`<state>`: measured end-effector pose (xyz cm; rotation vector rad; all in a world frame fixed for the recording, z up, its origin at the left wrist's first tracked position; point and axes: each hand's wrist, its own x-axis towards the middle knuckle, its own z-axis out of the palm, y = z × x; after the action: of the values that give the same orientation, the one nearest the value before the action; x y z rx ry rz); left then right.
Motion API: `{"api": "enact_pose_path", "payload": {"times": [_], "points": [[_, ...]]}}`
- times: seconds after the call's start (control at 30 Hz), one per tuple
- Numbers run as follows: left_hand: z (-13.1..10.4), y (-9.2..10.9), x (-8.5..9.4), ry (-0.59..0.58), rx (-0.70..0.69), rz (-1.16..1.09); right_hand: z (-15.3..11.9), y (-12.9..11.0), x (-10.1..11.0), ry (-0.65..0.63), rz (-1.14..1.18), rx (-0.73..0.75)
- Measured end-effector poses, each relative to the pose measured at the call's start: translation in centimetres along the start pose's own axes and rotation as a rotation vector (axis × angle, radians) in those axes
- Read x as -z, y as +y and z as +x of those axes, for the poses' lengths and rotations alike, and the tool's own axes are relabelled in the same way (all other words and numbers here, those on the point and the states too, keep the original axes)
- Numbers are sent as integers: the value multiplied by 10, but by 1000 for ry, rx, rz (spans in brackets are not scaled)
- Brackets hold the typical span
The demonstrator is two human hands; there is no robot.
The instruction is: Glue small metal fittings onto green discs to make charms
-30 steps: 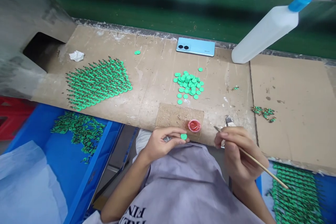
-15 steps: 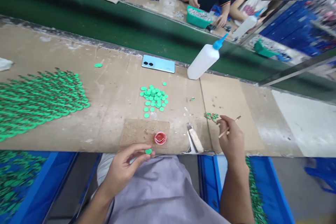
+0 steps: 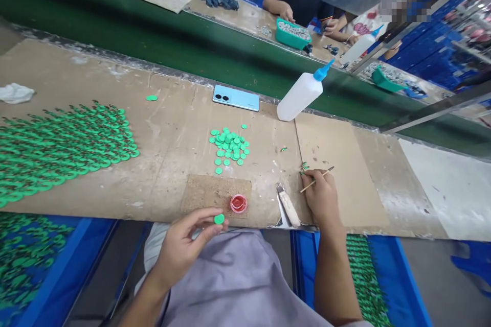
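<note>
Between the fingertips of my left hand [image 3: 187, 242] is a green disc [image 3: 219, 219], held at the table's front edge. My right hand [image 3: 321, 194] is closed on a thin brush [image 3: 316, 180], its dark tip pointing up and right. The fingertips of that hand reach a small cluster of green-and-brown pieces [image 3: 304, 166], partly hidden behind them. A small open pot of red liquid [image 3: 238, 204] stands on a brown board [image 3: 199, 193] near my left hand. Beyond it lies a loose pile of green discs [image 3: 230, 143].
Many assembled green pieces [image 3: 69, 148] lie in rows at left. A utility knife [image 3: 288, 205] rests by my right hand. Farther back are a phone [image 3: 236, 97] and a white bottle with blue nozzle [image 3: 299, 96]. Blue bins [image 3: 401, 276] flank me below; co-workers sit across the divider.
My right hand has moved left over the small green-and-brown pieces, covering most of them, with the brush still in it. My left hand keeps the green disc. The view has shifted slightly.
</note>
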<state>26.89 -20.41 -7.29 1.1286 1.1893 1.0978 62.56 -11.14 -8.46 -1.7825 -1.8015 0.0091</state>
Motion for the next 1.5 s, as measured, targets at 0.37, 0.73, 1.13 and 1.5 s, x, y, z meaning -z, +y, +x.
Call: {"api": "enact_pose_path", "payload": {"times": [0.37,0.73,1.13,1.5], "points": [[2,30,-26,42,-97,-15,-33,-109,24,-139,689,78],[-2,32,-31,112,-416,209,-57,-163,10,-334,1244,-21],[-3,31,-31,47,-532,194,-58,-167,10,-275,1080,68],[-6,23,-35,-4,-246,-122,-56,-163,16,-451,1178,9]]}}
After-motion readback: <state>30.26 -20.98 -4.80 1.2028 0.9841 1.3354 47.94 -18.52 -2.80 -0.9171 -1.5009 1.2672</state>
